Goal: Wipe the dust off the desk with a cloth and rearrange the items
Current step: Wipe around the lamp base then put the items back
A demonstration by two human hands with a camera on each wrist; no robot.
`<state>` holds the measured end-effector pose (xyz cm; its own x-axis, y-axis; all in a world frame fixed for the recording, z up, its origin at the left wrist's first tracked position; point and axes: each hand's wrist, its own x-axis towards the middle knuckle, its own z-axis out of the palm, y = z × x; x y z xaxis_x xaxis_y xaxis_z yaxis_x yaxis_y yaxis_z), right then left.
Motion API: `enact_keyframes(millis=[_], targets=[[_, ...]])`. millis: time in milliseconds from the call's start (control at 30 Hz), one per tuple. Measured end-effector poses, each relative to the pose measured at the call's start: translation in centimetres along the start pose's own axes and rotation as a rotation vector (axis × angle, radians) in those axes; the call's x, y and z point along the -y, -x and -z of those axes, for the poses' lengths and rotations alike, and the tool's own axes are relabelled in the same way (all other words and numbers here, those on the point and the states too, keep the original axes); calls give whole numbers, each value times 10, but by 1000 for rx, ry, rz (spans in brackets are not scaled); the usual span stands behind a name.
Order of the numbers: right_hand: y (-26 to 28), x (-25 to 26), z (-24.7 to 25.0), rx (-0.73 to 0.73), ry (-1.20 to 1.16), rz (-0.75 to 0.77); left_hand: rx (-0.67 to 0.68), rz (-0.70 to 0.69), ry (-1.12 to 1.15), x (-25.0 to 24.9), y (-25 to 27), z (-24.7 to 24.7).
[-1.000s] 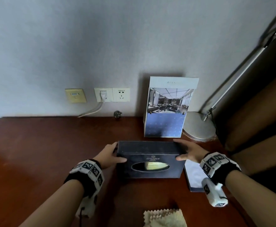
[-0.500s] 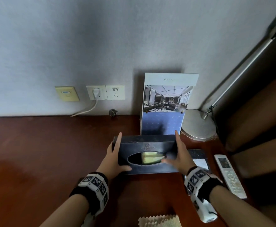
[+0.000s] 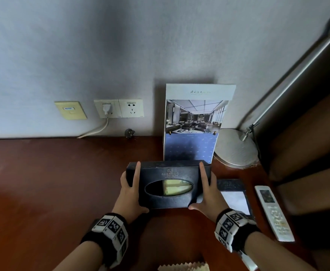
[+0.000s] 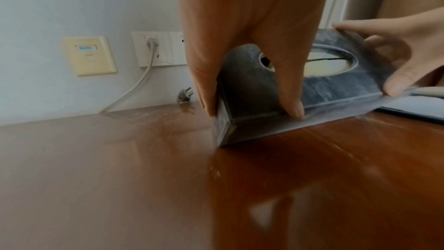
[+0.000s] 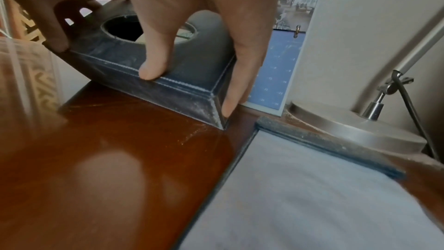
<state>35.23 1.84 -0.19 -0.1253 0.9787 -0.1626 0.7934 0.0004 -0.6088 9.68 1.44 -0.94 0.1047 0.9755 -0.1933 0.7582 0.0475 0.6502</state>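
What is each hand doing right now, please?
Left hand: grips the left end of the tissue box.
Right hand: grips the box's right end.

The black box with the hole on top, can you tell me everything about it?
The tissue box is dark, leather-looking, with pale stitched edges and dusty smears. An oval hole on top shows pale tissue inside. It sits flat on the wooden desk, in front of the calendar. The left hand and right hand grip its two ends, fingers over the top.
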Motion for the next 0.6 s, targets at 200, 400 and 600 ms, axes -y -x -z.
enact_keyframes(millis=[200, 400, 600], targets=[[-1, -8, -17, 0, -57, -4, 31, 18, -76, 3, 0, -6], [-3, -8, -6, 46, -6, -91, 81, 50, -97, -4, -3, 5], [9, -6, 1, 160, 48, -185, 214, 91, -115, -6, 4, 9]])
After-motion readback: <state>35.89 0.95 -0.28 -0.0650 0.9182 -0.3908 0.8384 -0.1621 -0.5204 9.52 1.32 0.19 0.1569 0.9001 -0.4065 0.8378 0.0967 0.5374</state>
